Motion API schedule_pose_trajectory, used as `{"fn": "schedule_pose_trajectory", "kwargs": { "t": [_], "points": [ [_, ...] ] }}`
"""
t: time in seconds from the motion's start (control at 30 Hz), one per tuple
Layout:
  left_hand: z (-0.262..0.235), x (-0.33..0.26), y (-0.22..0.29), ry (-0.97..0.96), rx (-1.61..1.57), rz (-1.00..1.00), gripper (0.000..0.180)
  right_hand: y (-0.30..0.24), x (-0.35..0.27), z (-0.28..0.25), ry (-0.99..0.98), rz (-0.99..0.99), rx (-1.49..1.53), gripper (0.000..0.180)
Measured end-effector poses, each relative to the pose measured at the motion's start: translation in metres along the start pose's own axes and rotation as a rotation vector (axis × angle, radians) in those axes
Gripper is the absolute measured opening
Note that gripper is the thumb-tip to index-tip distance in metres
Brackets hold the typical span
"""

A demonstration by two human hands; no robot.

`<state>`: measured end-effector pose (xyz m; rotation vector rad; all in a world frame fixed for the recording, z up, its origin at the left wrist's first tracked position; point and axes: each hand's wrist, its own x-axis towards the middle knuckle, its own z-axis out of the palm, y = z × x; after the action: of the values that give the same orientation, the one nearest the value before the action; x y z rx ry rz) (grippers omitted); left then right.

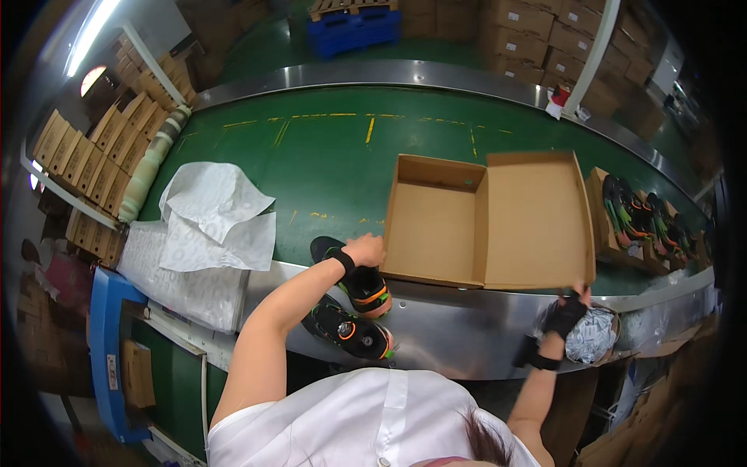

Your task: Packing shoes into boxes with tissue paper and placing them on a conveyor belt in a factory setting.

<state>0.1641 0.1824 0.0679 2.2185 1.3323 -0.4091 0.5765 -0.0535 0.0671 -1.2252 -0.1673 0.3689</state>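
Observation:
An open brown cardboard shoe box (437,226) stands on the green belt, its inside bare and its lid (533,222) folded out to the right. My left hand (364,251) is closed at the box's left side, with the fingertips partly hidden. Below that hand, a black shoe with orange and green trim (366,289) leans across the metal edge. A matching shoe (350,328) lies nearer to me. My right hand (572,308), in a black fingerless glove, pinches the near right corner of the lid; it is slightly blurred.
Printed white tissue paper (218,214) lies at the left, over a stack of wrapped sheets (183,280). Several shoes in boxes (642,218) stand at the right. Crumpled silvery paper (593,335) sits beside my right hand. Shoe boxes (85,163) fill a rack at far left.

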Motion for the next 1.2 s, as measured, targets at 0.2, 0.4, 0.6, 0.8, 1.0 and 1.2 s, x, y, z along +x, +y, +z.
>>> {"fn": "schedule_pose_trajectory", "kwargs": {
  "t": [0.2,0.4,0.6,0.8,1.0,1.2],
  "points": [
    [-0.003,-0.004,-0.002,0.133,-0.092,0.052,0.042,0.002,0.049,-0.17,0.384,-0.42,-1.823,0.039],
    [-0.017,-0.045,-0.064,0.688,-0.674,0.175,0.04,-0.008,0.054,-0.178,0.257,-0.224,-1.765,0.037],
    [-0.037,-0.103,-0.19,1.064,0.03,-0.342,0.071,-0.035,0.02,-0.089,0.024,-0.517,-1.208,0.036],
    [-0.066,-0.111,-0.308,0.878,0.436,-0.691,0.065,0.003,-0.075,0.12,-0.415,-0.886,-0.852,0.034],
    [-0.067,-0.102,-0.347,1.017,0.036,-0.396,0.01,0.049,-0.193,0.239,-1.201,-0.823,-1.224,0.054],
    [-0.123,-0.111,-0.175,1.11,-0.484,0.422,0.015,0.025,-0.292,0.307,-1.633,-0.252,-0.79,0.08]
  ]
}}
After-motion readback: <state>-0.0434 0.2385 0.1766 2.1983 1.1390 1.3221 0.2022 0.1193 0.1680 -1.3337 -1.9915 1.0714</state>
